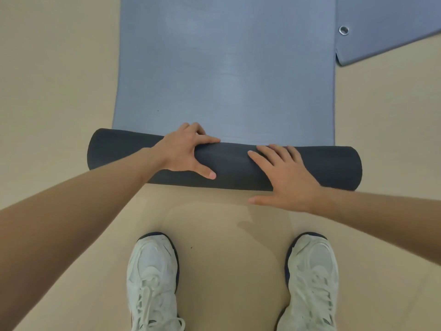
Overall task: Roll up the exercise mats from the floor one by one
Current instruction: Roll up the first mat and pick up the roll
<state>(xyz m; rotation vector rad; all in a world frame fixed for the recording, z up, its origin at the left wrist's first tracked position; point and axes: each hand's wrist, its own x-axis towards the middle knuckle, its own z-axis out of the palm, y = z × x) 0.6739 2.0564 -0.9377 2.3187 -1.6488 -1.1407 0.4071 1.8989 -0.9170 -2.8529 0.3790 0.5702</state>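
Observation:
A blue exercise mat (224, 68) lies flat on the beige floor and stretches away from me. Its near end is wound into a dark grey roll (229, 163) lying crosswise in front of my feet. My left hand (188, 151) rests on top of the roll left of its middle, fingers curled over the far side and thumb on the near side. My right hand (284, 177) lies flat on the roll right of its middle, fingers spread, thumb down by the floor.
A second blue mat (391, 22) with a metal eyelet (343, 30) lies at the upper right, its corner beside the first mat. My two white sneakers (152, 280) (312, 280) stand on the beige floor (55, 80) just behind the roll.

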